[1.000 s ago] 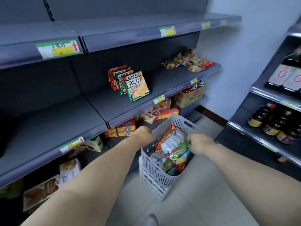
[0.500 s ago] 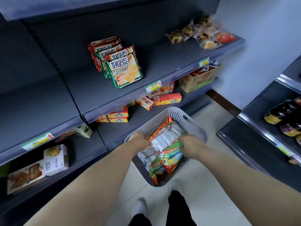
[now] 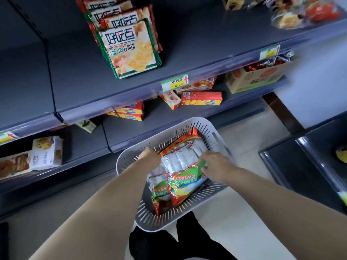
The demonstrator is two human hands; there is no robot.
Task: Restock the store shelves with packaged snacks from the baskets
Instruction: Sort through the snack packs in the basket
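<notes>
A pale slotted plastic basket hangs in the air in front of my legs, holding several snack packs. My left hand grips the basket's far left wall from inside, its fingers hidden. The top snack pack is red and green with white wrapped pieces showing through. My right hand lies on its right side, fingers curled over the green edge. More red and green packs lie underneath. The grey middle shelf above holds upright cracker packs.
Wrapped pastries lie at the shelf's right end. The lower shelf carries red and yellow boxes, a cardboard carton and cookie boxes at the left. Another dark shelf unit stands on the right, and my black-clad legs are below the basket.
My view has tilted down and moved nearer the shelves. The basket now sits level and lower in front of my legs. Both hands keep their places at the basket and pack.
</notes>
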